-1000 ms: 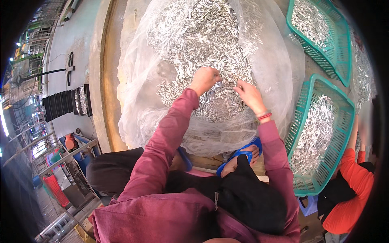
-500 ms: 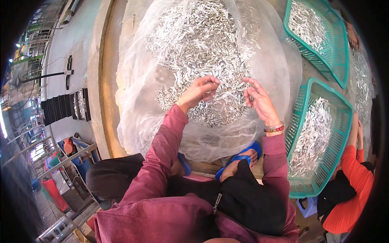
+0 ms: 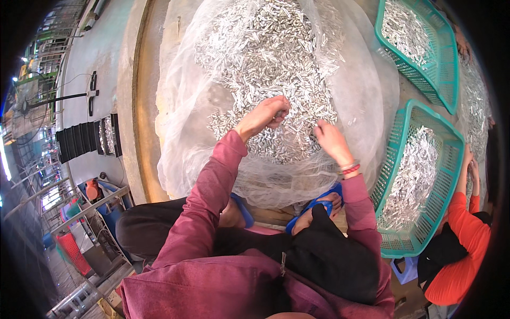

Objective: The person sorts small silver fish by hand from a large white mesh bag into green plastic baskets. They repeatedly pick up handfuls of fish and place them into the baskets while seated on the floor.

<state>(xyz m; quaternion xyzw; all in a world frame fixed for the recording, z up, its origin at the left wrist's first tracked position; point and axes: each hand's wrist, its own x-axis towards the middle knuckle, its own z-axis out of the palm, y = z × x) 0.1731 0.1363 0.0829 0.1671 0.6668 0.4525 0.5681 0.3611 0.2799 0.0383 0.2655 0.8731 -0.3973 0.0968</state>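
A broad heap of small silvery metal pins [image 3: 276, 64] lies spread on a sheer white net [image 3: 183, 133] in front of me. Over the near part of this heap, my left hand [image 3: 267, 115] is closed, its fingers curled inward; whatever they may hold is hidden. My right hand [image 3: 332, 141], with a red beaded bracelet at the wrist, is lower down at the heap's right edge. Its fingers are bent together and a little blurred, and their tips point at the pins. I cannot make out what is in them.
Two green plastic baskets [image 3: 419, 242] with silvery pins inside stand at the right. Beyond them a person in an orange-red sleeve [image 3: 467, 226] reaches toward another heap [image 3: 473, 101]. A raised ledge [image 3: 146, 106] runs along the left. My feet in blue sandals [image 3: 319, 210] flank the net's near edge.
My left hand has curled its fingers tighter at nearly the same spot. My right hand has moved down and left, its spread fingers now drawn together.
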